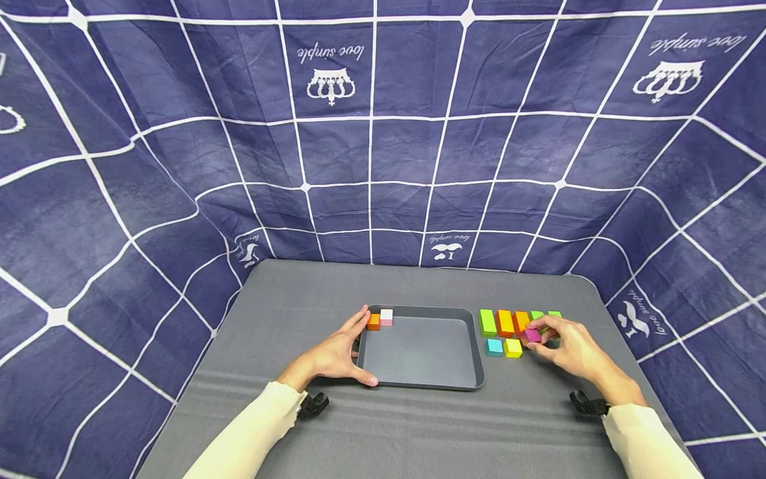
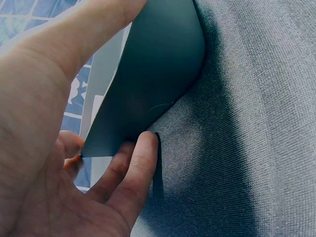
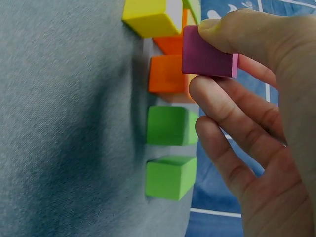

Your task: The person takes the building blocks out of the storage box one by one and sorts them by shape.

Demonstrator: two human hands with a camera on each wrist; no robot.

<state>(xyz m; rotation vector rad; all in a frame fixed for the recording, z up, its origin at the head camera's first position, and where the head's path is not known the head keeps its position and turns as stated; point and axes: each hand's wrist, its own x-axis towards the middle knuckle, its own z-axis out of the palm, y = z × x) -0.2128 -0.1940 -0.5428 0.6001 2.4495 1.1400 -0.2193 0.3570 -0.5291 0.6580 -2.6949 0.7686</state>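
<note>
A grey rectangular tray (image 1: 421,352) lies on the table, with an orange block (image 1: 374,323) and a pale pink block (image 1: 385,319) in its far left corner. My left hand (image 1: 335,352) grips the tray's left end, thumb at the near corner and fingers at the far one. To the right of the tray, my right hand (image 1: 571,346) pinches a purple block (image 3: 207,53) between thumb and fingers. In the right wrist view it is held off the table, beside an orange block (image 3: 165,74) and two green blocks (image 3: 168,126).
Right of the tray stand a lime green block (image 1: 487,323), an orange block (image 1: 505,323), a blue block (image 1: 494,348) and a yellow block (image 1: 512,348). A grey cloth (image 1: 431,432) covers the table. Blue patterned fabric (image 1: 407,153) hangs behind and at both sides.
</note>
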